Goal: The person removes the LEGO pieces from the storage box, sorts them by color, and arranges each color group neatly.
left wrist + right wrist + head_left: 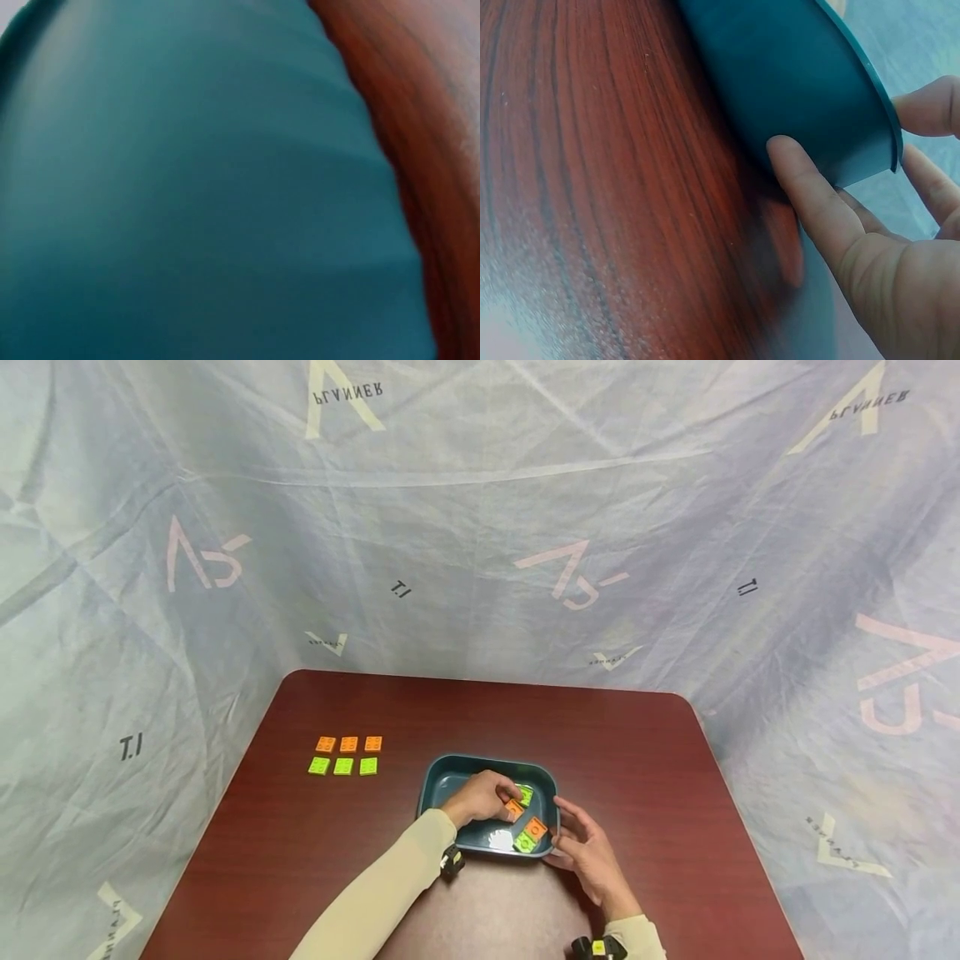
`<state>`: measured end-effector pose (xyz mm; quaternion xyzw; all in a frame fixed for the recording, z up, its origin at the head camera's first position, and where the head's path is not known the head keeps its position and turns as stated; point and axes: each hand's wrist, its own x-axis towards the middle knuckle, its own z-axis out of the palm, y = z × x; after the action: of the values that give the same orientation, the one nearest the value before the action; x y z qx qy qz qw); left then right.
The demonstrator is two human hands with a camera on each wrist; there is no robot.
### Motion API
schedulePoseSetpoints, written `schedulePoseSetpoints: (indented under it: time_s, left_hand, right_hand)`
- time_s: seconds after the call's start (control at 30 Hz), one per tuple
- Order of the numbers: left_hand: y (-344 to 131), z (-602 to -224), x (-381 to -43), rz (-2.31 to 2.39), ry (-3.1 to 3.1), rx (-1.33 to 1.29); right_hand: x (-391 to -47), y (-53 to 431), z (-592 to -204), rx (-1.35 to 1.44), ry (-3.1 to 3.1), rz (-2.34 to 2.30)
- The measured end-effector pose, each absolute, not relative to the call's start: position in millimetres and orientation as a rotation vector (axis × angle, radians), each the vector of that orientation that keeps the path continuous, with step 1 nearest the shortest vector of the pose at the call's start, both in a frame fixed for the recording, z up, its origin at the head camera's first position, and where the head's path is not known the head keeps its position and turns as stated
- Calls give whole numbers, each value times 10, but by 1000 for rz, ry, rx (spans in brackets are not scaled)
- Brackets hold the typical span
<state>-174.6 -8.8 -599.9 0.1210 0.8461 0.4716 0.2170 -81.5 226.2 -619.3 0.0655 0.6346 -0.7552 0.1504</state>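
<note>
A dark teal tray (480, 762) holds orange and green toy building bricks. My left hand (480, 797) reaches over its rim and pinches an orange brick (514, 810) between thumb and fingers. Beside that brick lies a green brick (527, 795). Nearer the tray's front right corner are another orange brick (536, 827) and a green brick (524, 842). My right hand (588, 852) touches the tray's right end, its extended fingers against the outer wall (802, 82) and rim. Only the tray's outside and some table fill the left wrist view; the left hand is out of that view.
To the left on the reddish-brown table (600, 727), a row of orange bricks (348, 744) lies behind a row of green bricks (343, 767). Grey printed cloth (465, 543) hangs around the table's back and sides.
</note>
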Motion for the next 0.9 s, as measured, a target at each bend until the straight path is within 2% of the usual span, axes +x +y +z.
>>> schedulePoseSetpoints:
  time_s: [0.9]
  left_hand:
    - [-63,-5980,-1736,1197,2401,290]
  right_hand:
    - [-810,2262,-6207,199,1801,-2200]
